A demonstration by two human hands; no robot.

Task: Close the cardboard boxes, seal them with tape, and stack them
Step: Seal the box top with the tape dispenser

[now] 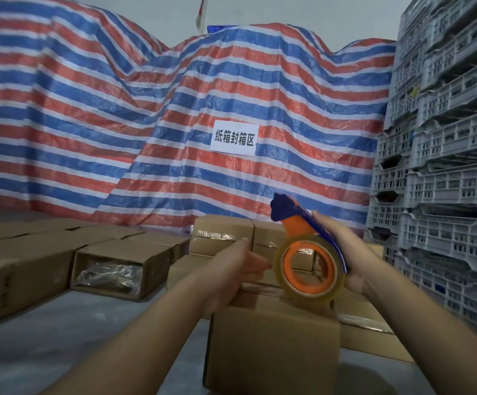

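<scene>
A closed cardboard box (271, 346) stands on the grey floor right in front of me. My right hand (351, 252) grips a blue and orange tape dispenser (305, 252) with a clear tape roll, its lower edge resting on the box's top near the front. My left hand (231, 275) lies on the box's top left edge, thumb up, fingers reaching toward the roll. Behind it sit taped boxes (223, 235) in a low stack. To the left lie several long boxes with open ends (112, 269), plastic-wrapped contents showing inside.
A red, blue and white striped tarp (174, 124) with a white paper sign (234, 138) covers the back. Tall stacks of grey plastic crates (445, 166) fill the right side. More flat boxes (368, 332) lie at the right of the front box.
</scene>
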